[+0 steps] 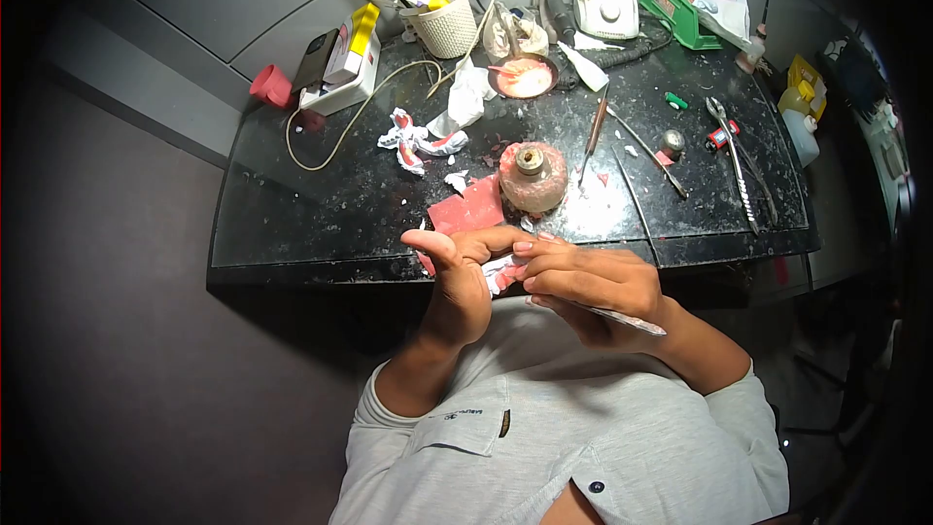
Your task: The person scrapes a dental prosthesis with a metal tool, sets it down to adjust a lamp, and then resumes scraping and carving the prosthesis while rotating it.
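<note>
The left hand (457, 282) is closed on a small pink-and-white piece (502, 274), possibly a dental model. The right hand (593, 287), just beside it, touches that piece with its fingertips while clasping a thin tool (627, 319). Beyond both hands stands a pink burner (533, 177).

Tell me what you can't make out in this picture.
Head view:
Pink-and-white piece: mostly covered by the left hand and right hand.
Thin tool: front end hidden inside the right hand.
Bottles: dark and blurred at the right edge.
Box: print too small to read.
</note>
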A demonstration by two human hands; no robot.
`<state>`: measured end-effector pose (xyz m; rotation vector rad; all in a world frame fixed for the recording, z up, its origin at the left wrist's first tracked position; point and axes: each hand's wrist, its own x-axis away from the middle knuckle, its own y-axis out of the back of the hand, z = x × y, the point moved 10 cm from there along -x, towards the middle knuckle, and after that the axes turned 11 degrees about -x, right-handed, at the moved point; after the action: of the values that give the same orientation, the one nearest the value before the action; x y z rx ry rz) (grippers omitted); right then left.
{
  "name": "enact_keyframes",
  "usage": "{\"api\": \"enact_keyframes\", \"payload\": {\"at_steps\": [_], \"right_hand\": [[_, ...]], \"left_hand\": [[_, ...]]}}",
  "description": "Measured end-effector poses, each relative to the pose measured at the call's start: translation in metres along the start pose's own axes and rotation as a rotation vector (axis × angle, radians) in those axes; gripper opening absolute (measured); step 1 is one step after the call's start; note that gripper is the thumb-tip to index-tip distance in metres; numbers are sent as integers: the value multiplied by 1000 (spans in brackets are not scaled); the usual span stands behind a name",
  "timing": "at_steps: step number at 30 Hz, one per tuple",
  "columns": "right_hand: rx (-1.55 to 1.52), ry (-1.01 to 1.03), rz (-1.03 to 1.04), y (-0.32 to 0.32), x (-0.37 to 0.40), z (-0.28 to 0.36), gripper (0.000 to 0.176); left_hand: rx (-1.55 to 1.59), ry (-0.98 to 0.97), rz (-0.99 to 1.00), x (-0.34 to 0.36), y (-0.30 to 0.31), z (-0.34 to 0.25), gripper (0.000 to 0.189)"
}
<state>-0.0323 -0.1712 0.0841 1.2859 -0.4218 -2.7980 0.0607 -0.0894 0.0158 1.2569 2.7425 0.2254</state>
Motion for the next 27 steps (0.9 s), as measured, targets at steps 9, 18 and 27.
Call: {"api": "enact_keyframes", "payload": {"at_steps": [9,18,27], "right_hand": [[36,-11,36,0,5,-5,20],[0,-21,45,0,7,-7,23],[-26,-21,51,2,6,-4,25]], "left_hand": [[-15,37,-12,-1,2,7,145],[90,97,48,2,7,25,141],[174,153,30,-1,7,25,141]]}}
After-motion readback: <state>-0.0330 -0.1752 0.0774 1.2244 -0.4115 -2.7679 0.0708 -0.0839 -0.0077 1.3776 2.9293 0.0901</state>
